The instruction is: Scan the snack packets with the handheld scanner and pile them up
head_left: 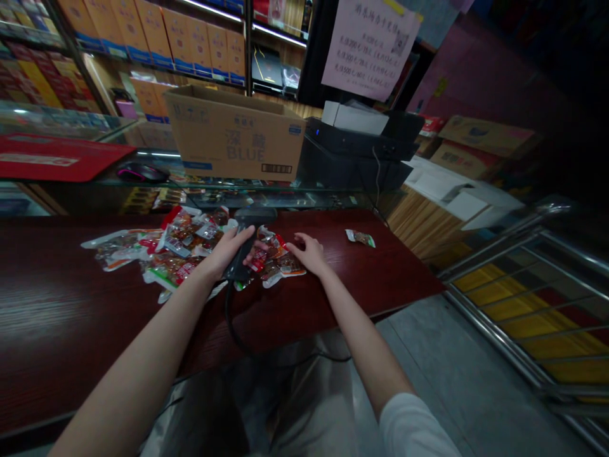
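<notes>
My left hand [228, 251] is wrapped round the black handle of a barcode scanner [240, 263]. The scanner's wide head points away from me, and its cord hangs from the handle over the table edge. My right hand [310, 254] pinches the edge of a red snack packet [273, 244] just right of the scanner. Beneath that packet lie other clear-and-white packets [284, 270]. Left of the scanner, a pile of sealed snack packets [183, 244] covers part of the dark red table. One small packet [360, 238] lies apart, farther right.
A cardboard box [238, 139] stands on a glass counter [214, 184] behind the table [61, 285]. Left of it are a computer mouse [143, 172] and a red sheet [57, 157]. A black machine [361, 146] stands right. A metal railing [504, 317] is on the right side.
</notes>
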`<state>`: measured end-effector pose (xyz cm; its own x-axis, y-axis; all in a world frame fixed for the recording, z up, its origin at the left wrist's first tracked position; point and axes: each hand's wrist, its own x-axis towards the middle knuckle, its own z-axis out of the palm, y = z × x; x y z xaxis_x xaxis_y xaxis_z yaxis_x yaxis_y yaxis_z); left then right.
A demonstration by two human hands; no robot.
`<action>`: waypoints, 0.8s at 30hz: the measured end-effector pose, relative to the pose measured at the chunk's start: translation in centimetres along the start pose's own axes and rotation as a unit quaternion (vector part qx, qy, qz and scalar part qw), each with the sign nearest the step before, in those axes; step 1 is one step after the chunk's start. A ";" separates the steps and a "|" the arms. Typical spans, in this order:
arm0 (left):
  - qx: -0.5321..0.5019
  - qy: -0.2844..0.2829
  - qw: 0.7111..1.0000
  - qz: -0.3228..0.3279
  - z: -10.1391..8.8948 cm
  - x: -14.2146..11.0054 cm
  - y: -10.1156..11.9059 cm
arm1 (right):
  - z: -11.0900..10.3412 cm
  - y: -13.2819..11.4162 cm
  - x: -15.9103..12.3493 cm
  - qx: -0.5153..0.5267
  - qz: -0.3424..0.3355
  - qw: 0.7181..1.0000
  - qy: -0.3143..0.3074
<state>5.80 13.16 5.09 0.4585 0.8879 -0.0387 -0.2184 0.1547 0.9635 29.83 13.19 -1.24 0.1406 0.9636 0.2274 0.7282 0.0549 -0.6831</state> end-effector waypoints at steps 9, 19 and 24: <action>-0.007 0.020 1.000 0.017 0.4 0.5 -0.4 | 2.1 -1.3 2.4 0.130 0.035 0.991 -0.023; 0.018 -0.040 0.999 0.009 3.9 3.2 0.2 | -5.1 5.6 2.2 0.540 0.084 0.830 0.111; 0.016 -0.066 0.998 -0.014 5.7 3.5 -2.1 | -3.9 7.0 2.5 0.470 0.087 0.868 0.135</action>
<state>12.79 13.45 4.49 0.5732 0.8187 -0.0331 -0.1772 0.1633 0.9705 37.90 14.95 -2.75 0.4379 0.8894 0.1308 -0.1713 0.2254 -0.9591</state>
